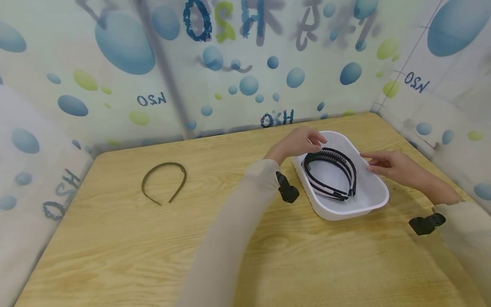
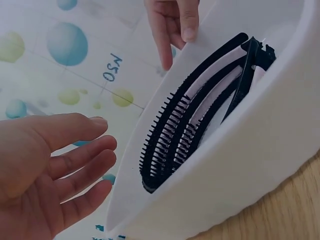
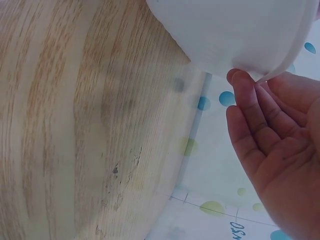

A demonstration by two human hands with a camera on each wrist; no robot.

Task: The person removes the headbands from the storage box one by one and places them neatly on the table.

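Observation:
Several black toothed headbands (image 1: 337, 157) (image 2: 167, 127) lie nested inside a white plastic basin (image 1: 374, 187) (image 2: 250, 145). Pale pinkish bands show between the dark ones. My left hand (image 1: 299, 142) (image 2: 60, 172) hovers over the basin's far-left rim, its fingers loosely bent and holding nothing. On the opposite side, my right hand (image 1: 397, 167) (image 3: 280, 130) pinches the basin's rim, thumb at the rim and fingertips against the outer wall. A single olive-brown headband (image 1: 164, 164) rests on the table well to the left, its two ends towards me.
The wood-grain table (image 1: 126, 256) meets a dotted backdrop (image 1: 238, 72) along its far edge, and more of that sheet rises at the left and right. The basin stands near the table's right side. A dark wrist mount (image 1: 287, 187) sits on the left sleeve.

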